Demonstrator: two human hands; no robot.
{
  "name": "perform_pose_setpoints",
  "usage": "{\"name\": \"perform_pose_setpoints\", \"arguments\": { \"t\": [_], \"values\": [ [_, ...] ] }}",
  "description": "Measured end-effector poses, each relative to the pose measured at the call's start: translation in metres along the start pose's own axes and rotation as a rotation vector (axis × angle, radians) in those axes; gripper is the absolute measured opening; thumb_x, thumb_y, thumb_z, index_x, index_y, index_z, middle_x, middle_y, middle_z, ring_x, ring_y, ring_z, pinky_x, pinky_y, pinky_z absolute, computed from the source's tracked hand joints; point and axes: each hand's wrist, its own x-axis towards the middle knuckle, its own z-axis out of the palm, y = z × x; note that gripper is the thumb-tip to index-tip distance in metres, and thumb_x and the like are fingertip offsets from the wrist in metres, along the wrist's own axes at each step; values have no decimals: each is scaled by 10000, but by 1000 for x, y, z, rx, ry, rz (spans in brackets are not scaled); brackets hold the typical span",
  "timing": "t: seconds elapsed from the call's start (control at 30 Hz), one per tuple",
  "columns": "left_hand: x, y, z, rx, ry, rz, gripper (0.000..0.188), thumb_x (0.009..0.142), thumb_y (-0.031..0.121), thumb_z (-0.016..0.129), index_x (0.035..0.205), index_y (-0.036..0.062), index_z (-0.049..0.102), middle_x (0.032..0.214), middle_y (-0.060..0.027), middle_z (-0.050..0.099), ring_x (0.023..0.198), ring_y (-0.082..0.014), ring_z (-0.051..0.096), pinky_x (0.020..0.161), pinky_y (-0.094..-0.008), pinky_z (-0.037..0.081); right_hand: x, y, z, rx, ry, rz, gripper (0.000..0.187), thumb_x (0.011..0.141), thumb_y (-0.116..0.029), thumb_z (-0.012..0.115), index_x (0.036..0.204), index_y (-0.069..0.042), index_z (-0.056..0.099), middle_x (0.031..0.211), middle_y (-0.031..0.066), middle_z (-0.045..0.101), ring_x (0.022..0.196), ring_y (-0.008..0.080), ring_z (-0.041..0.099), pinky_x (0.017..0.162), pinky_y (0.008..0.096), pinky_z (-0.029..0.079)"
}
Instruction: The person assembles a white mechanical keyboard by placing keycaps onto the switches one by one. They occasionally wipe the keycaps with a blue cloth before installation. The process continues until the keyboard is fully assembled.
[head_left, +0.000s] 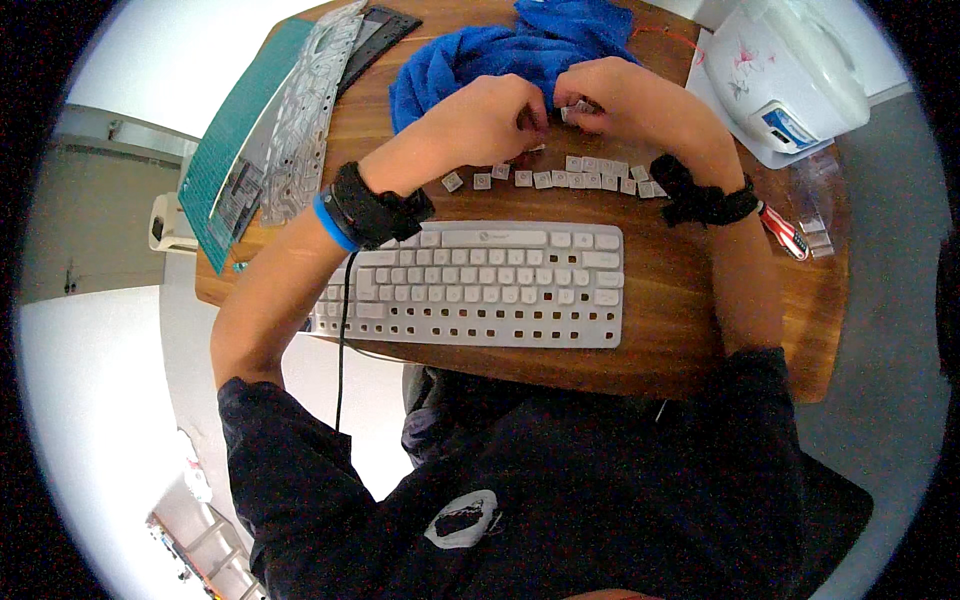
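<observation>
White square plastic keycaps [577, 181], in uneven rows just on the body side of both hands.

Right hand [622, 92] pinches what looks like a small white keycap [572, 112]; left hand [492, 120] is curled narrow, and I cannot tell whether it grips anything. Loosely pinched, a keycap could drop into the bunched blue cloth [450, 72] just beyond the hands; a low sweep could scatter the rows across the brown wooden counter [670, 290].
</observation>
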Motion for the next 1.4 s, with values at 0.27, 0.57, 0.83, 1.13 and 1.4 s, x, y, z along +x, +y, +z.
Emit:
{"name": "perform_pose_setpoints", "arguments": {
  "t": [0.27, 0.57, 0.83, 1.13, 1.4],
  "values": [
    [0, -8, -4, -123, -24, 21, 185, 956, 134, 790, 1129, 72, 813, 1052, -149, 815, 966, -274, 794, 886, -385, 621, 2, -5, 8, 50, -57, -46, 118, 903, -127, 755, 1002, -63, 763, 985, 191, 765, 915, 413, 745, 798, 489, 602],
    [7, -8, 5, -33, 20, 100, 230, 906, 150, 845, 1120, 73, 818, 1048, -153, 811, 970, -315, 797, 880, -417, 626, -4, -11, -12, 108, 7, 37, 223, 880, -129, 823, 1081, -83, 737, 1003, 165, 704, 1014, 389, 703, 874, 474, 577],
    [-1, -9, -24, 213, 144, 56, 419, 829, 198, 913, 1209, 113, 757, 1052, -138, 783, 1022, -366, 759, 908, -484, 607, -8, -11, -24, -16, 241, 175, 255, 912, -156, 815, 1132, -79, 710, 991, 158, 730, 970, 411, 720, 846, 487, 580],
    [15, -59, -35, 241, 166, 236, 520, 770, 192, 942, 1239, 101, 736, 1133, -149, 769, 1102, -398, 727, 964, -496, 587, 29, -39, -40, -85, 19, 24, 230, 895, -72, 777, 1092, -94, 659, 1100, 125, 668, 1034, 394, 708, 861, 489, 576],
    [19, -76, -44, 207, 153, 266, 463, 694, 146, 952, 1116, 69, 778, 1038, -152, 789, 1002, -377, 767, 880, -493, 620, 40, 6, -27, -428, -62, 92, 239, 903, -79, 754, 1137, -100, 711, 1102, 125, 702, 1058, 377, 722, 857, 493, 605]
  ]
}}
